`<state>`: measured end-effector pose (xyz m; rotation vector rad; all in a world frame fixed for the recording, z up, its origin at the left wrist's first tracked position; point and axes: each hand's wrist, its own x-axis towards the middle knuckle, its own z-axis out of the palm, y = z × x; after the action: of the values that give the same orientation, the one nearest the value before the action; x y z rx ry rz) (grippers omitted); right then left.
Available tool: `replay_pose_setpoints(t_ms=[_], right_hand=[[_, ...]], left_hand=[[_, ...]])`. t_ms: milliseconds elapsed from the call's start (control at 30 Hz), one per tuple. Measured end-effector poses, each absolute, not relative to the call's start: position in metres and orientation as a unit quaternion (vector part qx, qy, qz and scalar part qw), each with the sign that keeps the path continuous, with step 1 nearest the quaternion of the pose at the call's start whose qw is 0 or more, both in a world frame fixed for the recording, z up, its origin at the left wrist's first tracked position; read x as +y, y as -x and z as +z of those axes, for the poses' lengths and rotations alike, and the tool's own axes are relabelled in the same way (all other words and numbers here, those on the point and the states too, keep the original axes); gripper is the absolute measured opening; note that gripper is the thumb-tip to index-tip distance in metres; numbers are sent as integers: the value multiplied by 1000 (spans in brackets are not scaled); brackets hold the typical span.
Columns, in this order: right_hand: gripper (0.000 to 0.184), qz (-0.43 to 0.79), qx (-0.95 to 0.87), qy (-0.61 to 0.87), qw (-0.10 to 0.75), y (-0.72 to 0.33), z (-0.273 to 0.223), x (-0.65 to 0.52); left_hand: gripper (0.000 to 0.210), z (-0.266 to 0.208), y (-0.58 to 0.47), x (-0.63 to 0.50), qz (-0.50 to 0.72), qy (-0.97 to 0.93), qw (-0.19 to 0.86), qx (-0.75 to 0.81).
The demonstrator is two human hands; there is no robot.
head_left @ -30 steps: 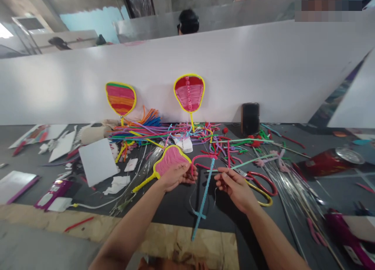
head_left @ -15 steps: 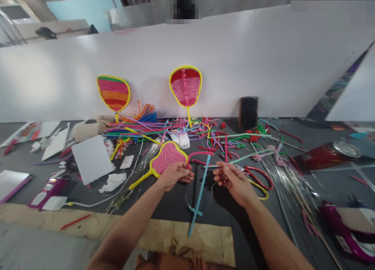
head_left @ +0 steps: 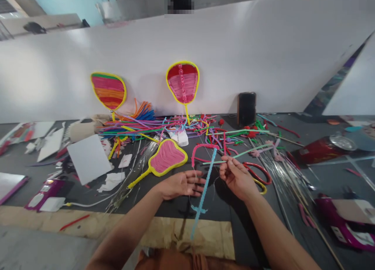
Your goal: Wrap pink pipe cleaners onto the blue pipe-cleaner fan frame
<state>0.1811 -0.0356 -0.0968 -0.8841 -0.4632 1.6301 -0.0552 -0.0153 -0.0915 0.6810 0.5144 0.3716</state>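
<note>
The left hand point(head_left: 183, 184) is lying open, fingers spread and closed on nothing, just beside a pink-and-blue frame point(head_left: 204, 191). The right hand point(head_left: 237, 178) is pinching that frame between thumb and fingertips, though whether they are gripping its pink edge or its thin wire is too small to tell for sure. The frame's blue stem is slanting down between the two hands, and its pink top is curving above the left hand's fingertips. Up and left of the left hand, a pink fan with a yellow edge point(head_left: 168, 157) is lying on the desk point(head_left: 175, 209). Scissors point(head_left: 264, 170) are resting just behind the right hand, to its right. Farther beyond that hand, a phone point(head_left: 246, 109) is standing upright; well to its right, a red can point(head_left: 316, 152) is lying on its side.
</note>
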Motion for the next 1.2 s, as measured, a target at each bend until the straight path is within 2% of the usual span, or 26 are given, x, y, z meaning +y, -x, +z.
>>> replay_pose_setpoints(t_ms=[300,367,433,500,567,667,733,900,1200], right_hand=[[31,647,-252,424,581,-180,-101,-35],[35,550,-325,491,592,-184,-102,-34],[35,386,-440,559,587,-188,-102,-35],[28,238,-575,565,541,-190,-101,-37],[25,172,-693,517,471,-189,-101,-39],[34,153,-792,453,379,-182,-106,-42],[34,133,-815,439,354,-178,-112,-42],[32,91,-818,427,375,-178,-122,-38],[30,118,-804,430,393,-180,-123,-37]], left_hand=[[60,-79,35,-39,155,-302,911,236],[57,-81,36,-39,171,-298,906,248],[55,-83,38,-38,186,-291,903,257],[54,-84,40,-36,199,-281,901,263],[51,-86,41,-35,204,-272,903,263],[48,-88,42,-33,208,-264,906,257],[47,-89,41,-33,210,-263,905,259],[39,-90,39,-34,216,-253,904,267],[34,-87,35,-37,233,-254,899,272]])
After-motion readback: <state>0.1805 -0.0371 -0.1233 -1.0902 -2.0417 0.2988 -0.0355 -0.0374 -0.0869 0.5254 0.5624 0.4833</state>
